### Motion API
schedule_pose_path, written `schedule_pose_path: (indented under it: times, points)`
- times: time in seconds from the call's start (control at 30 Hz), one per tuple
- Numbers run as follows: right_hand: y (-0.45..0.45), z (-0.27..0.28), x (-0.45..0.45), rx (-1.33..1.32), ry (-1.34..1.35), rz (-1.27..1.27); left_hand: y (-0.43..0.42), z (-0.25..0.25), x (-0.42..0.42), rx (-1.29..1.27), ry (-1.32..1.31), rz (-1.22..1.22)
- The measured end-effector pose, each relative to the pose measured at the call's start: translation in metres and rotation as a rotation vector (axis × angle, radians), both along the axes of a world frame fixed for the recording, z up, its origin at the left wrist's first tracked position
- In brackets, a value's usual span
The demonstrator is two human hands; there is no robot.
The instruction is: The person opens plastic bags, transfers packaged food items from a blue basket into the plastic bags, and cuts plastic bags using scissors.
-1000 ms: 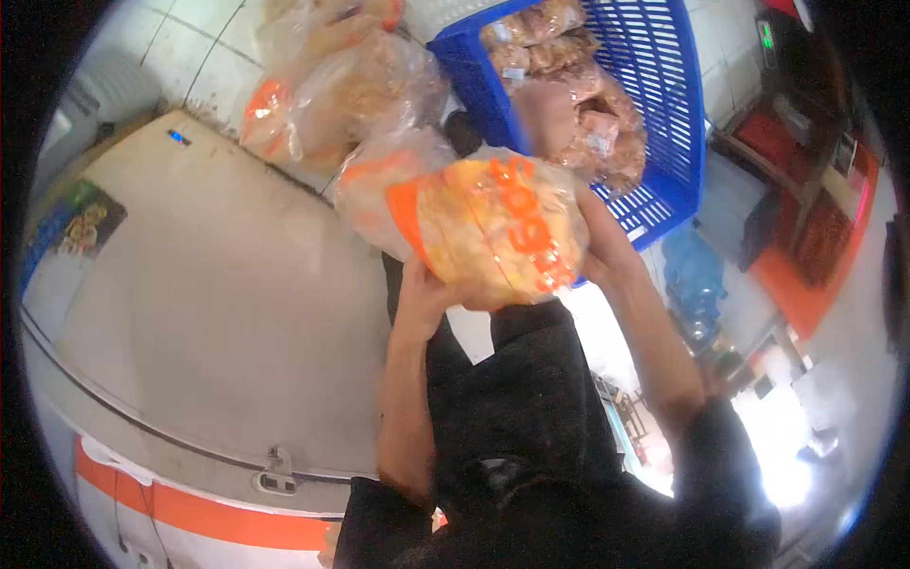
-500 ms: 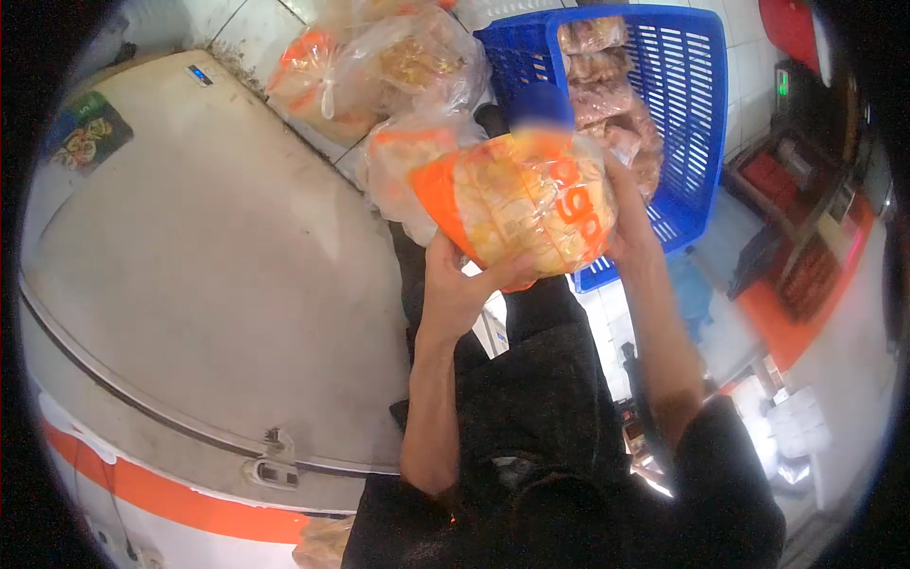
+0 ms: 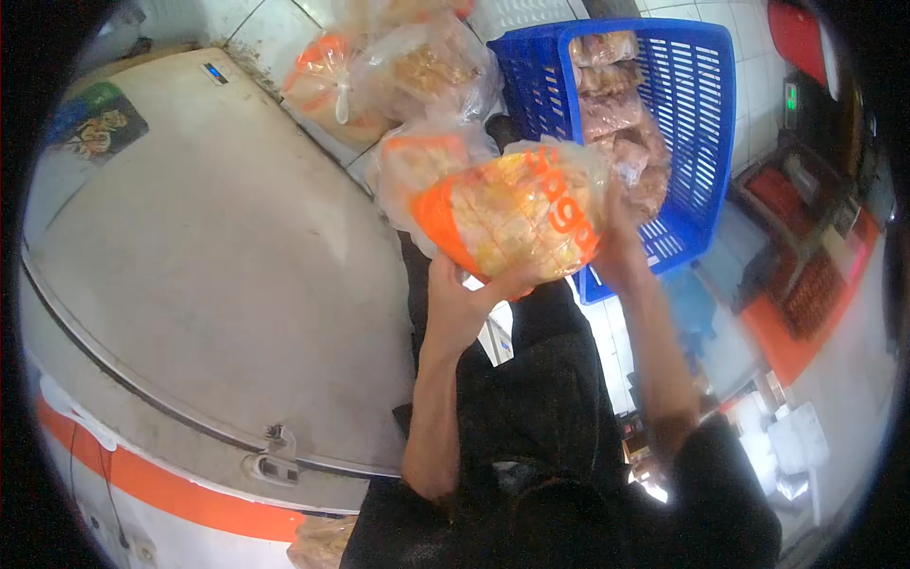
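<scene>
While its long axis lies mostly crosswise, climbing a little toward the right, the plastic bag (image 3: 517, 213) sends its orange corner (image 3: 441, 223) leftward, toward the pale chest lid (image 3: 218, 256). It is held up between the two hands above the dark trousers (image 3: 531, 389), overlapping in view another clear bag (image 3: 403, 166) and sitting just left of the blue crate (image 3: 697, 123). The left forearm (image 3: 434, 417) rises nearly straight, and the left hand (image 3: 464, 303) pinches the lower left edge, thumb laid across the front. From the lower right, the right forearm (image 3: 664, 360) slants inward; the right hand (image 3: 618, 247), blurred, clasps the right end, its fingertips hidden. Clear, shiny and bulging, the film shows yellowish pieces beneath slanting orange lettering.
</scene>
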State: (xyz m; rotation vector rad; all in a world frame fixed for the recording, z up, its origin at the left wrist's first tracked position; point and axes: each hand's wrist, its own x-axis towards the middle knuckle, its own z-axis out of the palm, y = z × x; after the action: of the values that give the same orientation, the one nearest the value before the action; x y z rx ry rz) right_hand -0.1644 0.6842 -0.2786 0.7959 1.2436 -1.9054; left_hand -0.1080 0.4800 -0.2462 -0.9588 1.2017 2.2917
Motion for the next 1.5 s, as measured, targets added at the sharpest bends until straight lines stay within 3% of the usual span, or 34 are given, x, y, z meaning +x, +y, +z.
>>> schedule_pose_path:
  times: [0.03,0.23,0.4,0.7,0.8,0.87,0.93,1.0,1.07,1.17,1.27,1.37,1.43,1.47,1.5]
  points:
    - [-0.004,0.004,0.007,0.013,0.06,0.092,0.001,0.002,0.001,-0.004,-0.023,0.017]
    - [-0.022,0.029,0.003,0.0,-0.137,0.062,0.007,0.004,0.02,-0.053,-0.11,0.021]
    - [-0.018,0.025,-0.011,-0.027,-0.059,0.126,0.015,0.006,0.021,-0.081,-0.107,0.048]
    - [-0.012,0.025,-0.013,-0.076,-0.128,-0.045,0.024,0.011,0.007,-0.039,-0.162,0.005]
    - [0.002,0.013,0.004,-0.123,-0.133,-0.157,0.031,0.009,0.024,-0.502,-0.149,-0.096]
    - [0.022,0.015,0.019,-0.104,-0.168,-0.217,0.007,0.026,0.016,-0.626,-0.365,-0.105]
    - [0.059,0.014,0.051,-0.106,-0.247,-0.207,-0.017,0.036,0.009,-0.422,-0.124,0.348]
    - [0.085,0.038,0.052,-0.096,-0.352,-0.162,-0.009,0.074,-0.043,-0.264,-0.091,0.455]
    - [0.115,0.051,0.057,-0.128,-0.337,-0.139,0.004,0.1,-0.082,-0.045,0.091,0.418]
    - [0.155,0.066,0.06,-0.203,-0.289,-0.083,0.027,0.134,-0.128,-0.065,0.149,0.519]
    - [0.179,0.081,0.063,-0.279,-0.277,-0.052,0.026,0.163,-0.162,0.052,0.347,0.297]
    - [0.192,0.082,0.072,-0.323,-0.299,-0.009,0.115,0.19,-0.23,-0.749,0.28,0.729]
    - [0.195,0.074,0.082,-0.317,-0.306,0.006,0.041,0.2,-0.207,0.15,0.402,0.404]
    - [0.194,0.073,0.086,-0.315,-0.314,0.017,0.061,0.215,-0.229,-0.012,0.466,0.267]
    - [0.191,0.072,0.084,-0.333,-0.317,-0.04,0.101,0.214,-0.241,-0.233,0.512,0.292]
